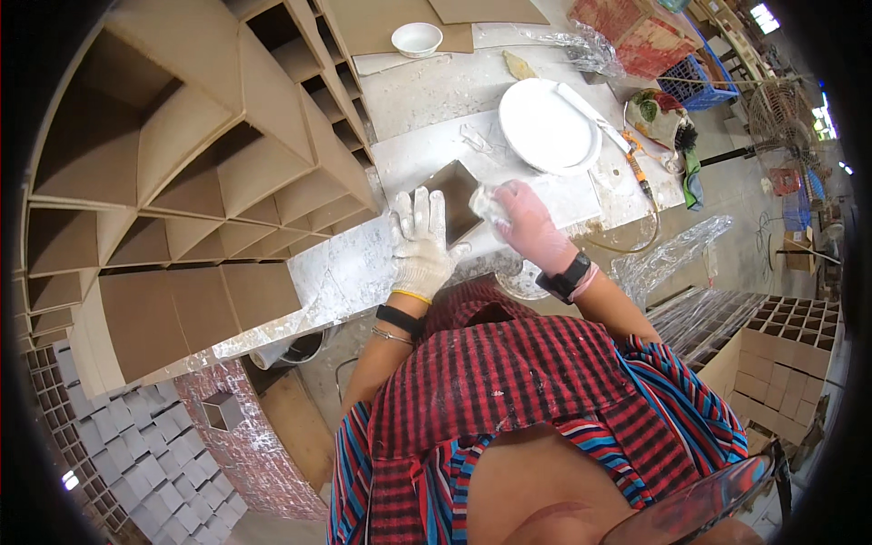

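My left hand point(421, 238), in a white knit glove with a yellow-edged cuff, lies flat with its fingers stretched out against a small open brown cardboard box point(456, 193). The box rests on the white-smeared table point(345, 269). On its other side is my right hand point(530, 222), in a pink glove. Its fingers are closed around a crumpled white cloth point(487, 205), held at the box's right edge. Part of the box is covered by both hands.
Open cardboard boxes point(204, 168) are stacked high on the left. Behind my right hand sit a round white tray point(545, 127) and an orange-handled tool point(633, 163) with a hose. A white bowl point(417, 39) stands at the back. Clear plastic film point(672, 254) hangs to the right.
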`<state>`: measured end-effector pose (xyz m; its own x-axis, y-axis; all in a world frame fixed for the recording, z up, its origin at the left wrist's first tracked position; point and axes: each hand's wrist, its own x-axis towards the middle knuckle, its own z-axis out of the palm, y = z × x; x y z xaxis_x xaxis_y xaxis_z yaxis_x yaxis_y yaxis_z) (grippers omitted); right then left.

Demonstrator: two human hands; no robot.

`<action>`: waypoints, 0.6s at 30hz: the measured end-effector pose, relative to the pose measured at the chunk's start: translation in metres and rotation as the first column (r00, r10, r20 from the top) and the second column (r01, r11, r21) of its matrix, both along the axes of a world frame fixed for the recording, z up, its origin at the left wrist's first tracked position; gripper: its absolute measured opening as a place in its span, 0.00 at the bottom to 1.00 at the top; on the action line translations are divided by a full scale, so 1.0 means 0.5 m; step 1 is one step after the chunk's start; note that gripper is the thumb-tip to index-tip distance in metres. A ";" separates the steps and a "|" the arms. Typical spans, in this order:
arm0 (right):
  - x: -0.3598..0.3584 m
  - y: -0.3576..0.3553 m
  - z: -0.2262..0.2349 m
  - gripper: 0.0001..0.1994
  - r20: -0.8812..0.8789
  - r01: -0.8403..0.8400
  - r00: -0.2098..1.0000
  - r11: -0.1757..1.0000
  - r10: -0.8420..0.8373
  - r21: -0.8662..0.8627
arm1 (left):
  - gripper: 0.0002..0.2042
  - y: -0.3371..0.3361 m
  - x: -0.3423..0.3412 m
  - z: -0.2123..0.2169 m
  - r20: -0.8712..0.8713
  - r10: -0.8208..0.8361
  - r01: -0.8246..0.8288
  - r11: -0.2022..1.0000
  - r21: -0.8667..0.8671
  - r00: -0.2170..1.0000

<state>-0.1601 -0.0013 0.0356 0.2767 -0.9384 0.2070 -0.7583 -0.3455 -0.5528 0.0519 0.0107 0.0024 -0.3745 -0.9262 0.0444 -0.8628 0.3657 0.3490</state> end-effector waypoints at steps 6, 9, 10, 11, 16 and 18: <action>0.029 0.017 0.013 0.23 -0.184 -0.087 0.980 0.996 0.082 -0.017 | 0.55 0.009 0.034 -0.036 -0.370 -0.022 -0.023 0.993 -0.118 0.929; 0.055 0.020 -0.002 0.23 -0.240 -0.238 0.945 0.971 0.222 -0.039 | 0.57 0.009 0.025 -0.029 -0.466 0.158 -0.126 0.987 0.099 0.871; 0.057 0.023 -0.015 0.23 -0.334 -0.255 0.912 0.967 0.240 -0.001 | 0.58 0.013 0.024 -0.025 -0.427 0.265 -0.095 0.920 0.380 0.865; 0.068 0.021 -0.022 0.23 -0.421 -0.280 0.866 0.959 0.269 0.038 | 0.58 0.011 0.023 -0.037 -0.429 0.270 -0.100 0.920 0.379 0.862; 0.134 0.017 0.025 0.19 -0.376 -0.315 0.869 0.945 0.322 0.082 | 0.55 0.023 0.026 -0.148 -0.506 0.340 -0.076 0.878 0.472 0.792; 0.155 0.017 0.019 0.18 -0.454 -0.310 0.825 0.941 0.336 0.132 | 0.52 0.016 0.029 -0.176 -0.476 0.230 -0.040 0.926 0.376 0.849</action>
<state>-0.0824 0.0074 0.0452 0.6170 -0.7841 -0.0673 -0.7796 -0.5974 -0.1880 0.0663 0.0186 -0.0854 -0.2580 -0.9566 -0.1351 -0.5633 0.0353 0.8255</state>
